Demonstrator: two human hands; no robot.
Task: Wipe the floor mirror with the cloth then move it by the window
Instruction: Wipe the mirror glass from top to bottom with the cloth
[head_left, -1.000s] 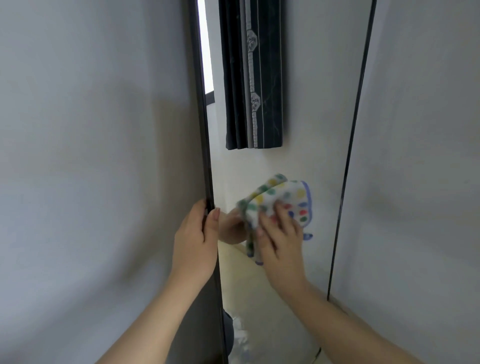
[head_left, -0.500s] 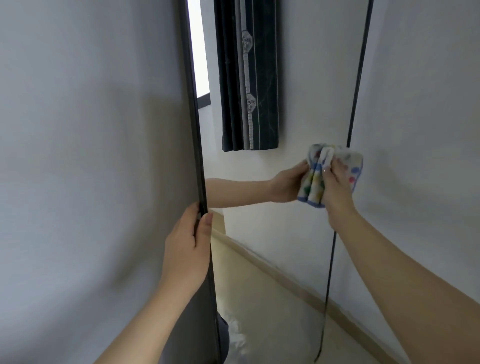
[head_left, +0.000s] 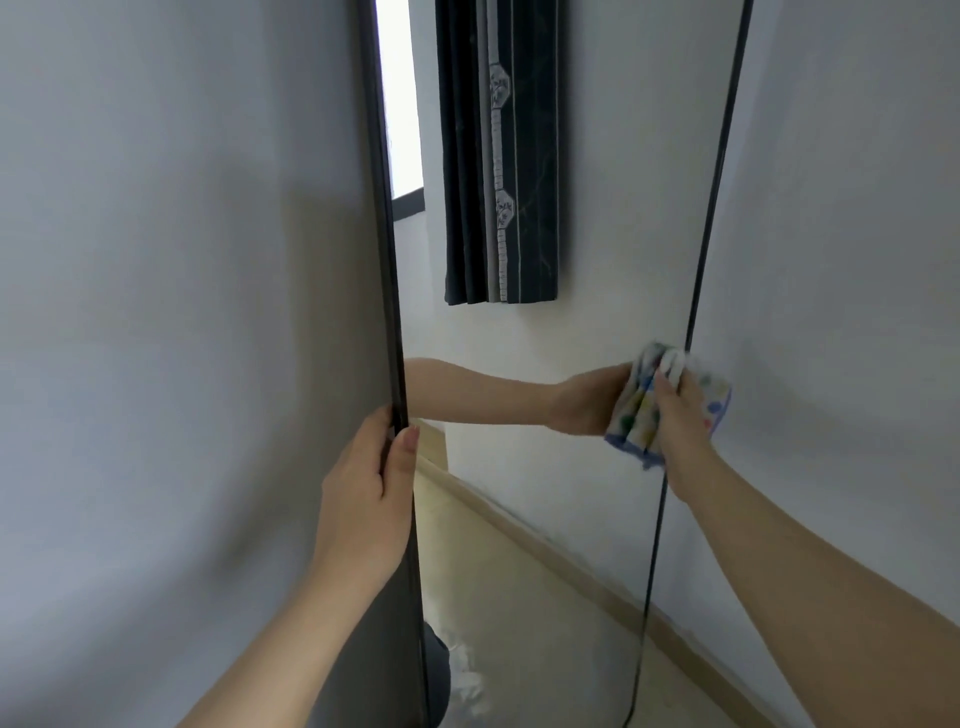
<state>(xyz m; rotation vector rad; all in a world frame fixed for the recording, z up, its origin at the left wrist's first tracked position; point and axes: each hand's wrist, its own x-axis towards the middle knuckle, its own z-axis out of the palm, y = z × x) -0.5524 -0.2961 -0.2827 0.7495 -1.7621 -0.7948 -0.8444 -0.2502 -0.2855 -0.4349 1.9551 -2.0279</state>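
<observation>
Mirror (head_left: 545, 467): upright; we wipe at its right edge.
Right hand (head_left: 680, 431): fingers pressing cloth (head_left: 714, 397) to the glass.
Left hand (head_left: 363, 499): gripping left frame edge.

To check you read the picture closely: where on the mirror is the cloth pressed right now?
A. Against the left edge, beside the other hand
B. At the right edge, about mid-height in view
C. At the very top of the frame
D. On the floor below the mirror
B: the right hand presses the cloth at the mirror's right edge, while the left hand grips the left edge.
</observation>
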